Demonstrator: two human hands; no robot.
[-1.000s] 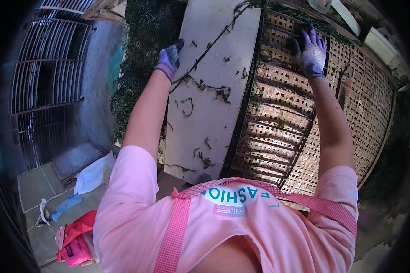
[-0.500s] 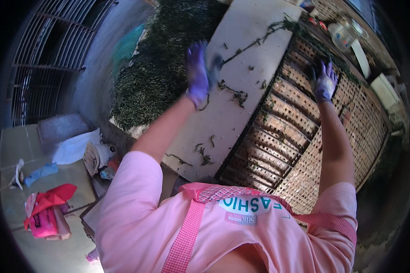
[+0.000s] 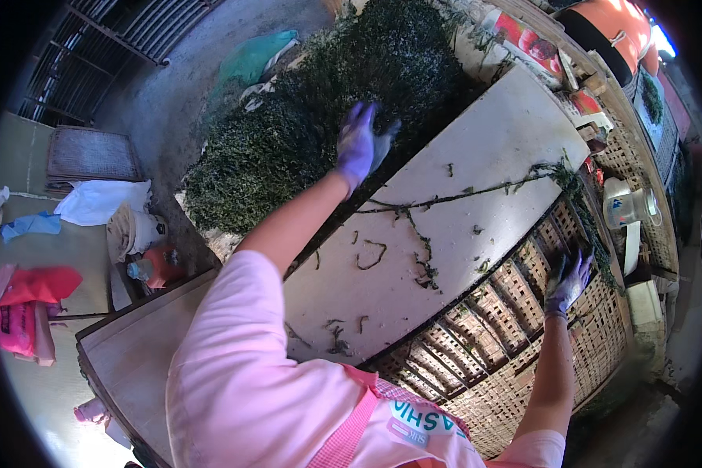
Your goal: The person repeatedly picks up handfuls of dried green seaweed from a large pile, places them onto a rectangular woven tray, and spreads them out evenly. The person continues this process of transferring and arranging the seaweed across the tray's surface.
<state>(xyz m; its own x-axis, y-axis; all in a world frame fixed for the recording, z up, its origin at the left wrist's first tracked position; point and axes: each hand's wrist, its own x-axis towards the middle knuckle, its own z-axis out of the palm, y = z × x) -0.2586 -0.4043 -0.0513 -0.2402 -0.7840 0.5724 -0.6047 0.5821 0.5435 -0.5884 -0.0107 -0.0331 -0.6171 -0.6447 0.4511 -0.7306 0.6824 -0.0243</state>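
My left hand (image 3: 358,150), in a purple work glove, reaches over the near edge of a big heap of dark green, stringy plant matter (image 3: 288,156) that looks like seaweed. Its fingers are stretched and hold nothing I can see. Fingers apart, my right hand (image 3: 568,285), gloved in purple too, is at the upper part of a woven bamboo rack (image 3: 546,359); whether it presses on it, I cannot tell. Between my hands lies a pale flat board (image 3: 491,156). A long green strand (image 3: 460,197) crosses it, with several short scraps around. More green strands (image 3: 573,187) hang over the rack's far edge.
A clear plastic jug (image 3: 628,207) stands beyond the rack. At the upper right is another person (image 3: 612,35) in orange. On the left are a white bucket (image 3: 136,232), a red cloth (image 3: 39,285) and a green sack (image 3: 253,58). A metal grate (image 3: 109,31) stands behind.
My view has turned to the left, showing more of the heap. My left hand has moved from above the board to the heap. My right hand remains at the rack.
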